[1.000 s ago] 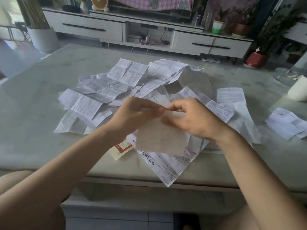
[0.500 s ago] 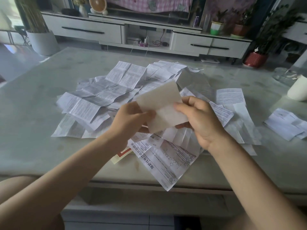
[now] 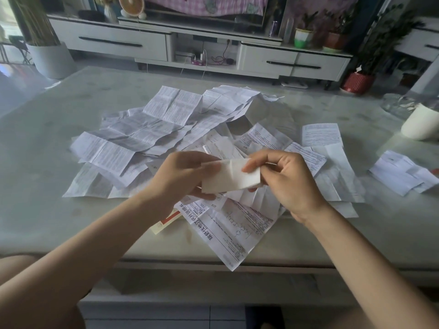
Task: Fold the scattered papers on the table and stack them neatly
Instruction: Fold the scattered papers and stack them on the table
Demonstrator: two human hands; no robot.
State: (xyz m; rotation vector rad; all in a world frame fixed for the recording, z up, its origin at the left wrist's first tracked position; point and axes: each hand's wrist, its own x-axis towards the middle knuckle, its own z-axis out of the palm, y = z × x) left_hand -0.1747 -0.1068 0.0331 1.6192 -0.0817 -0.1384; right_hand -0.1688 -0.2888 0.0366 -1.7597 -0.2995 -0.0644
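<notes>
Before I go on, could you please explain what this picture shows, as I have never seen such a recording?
There is no machine here: a person works with two bare hands. The one camera sits on the person's head and looks forward and down, so the arms enter from the bottom edge. The left hand and right hand both pinch a small folded paper above the table. Beneath and behind it, many unfolded printed papers overlap in a loose heap. A few more sheets lie apart at the right, near a white cup. A red and cream card peeks out from under the heap by the left wrist.
</notes>
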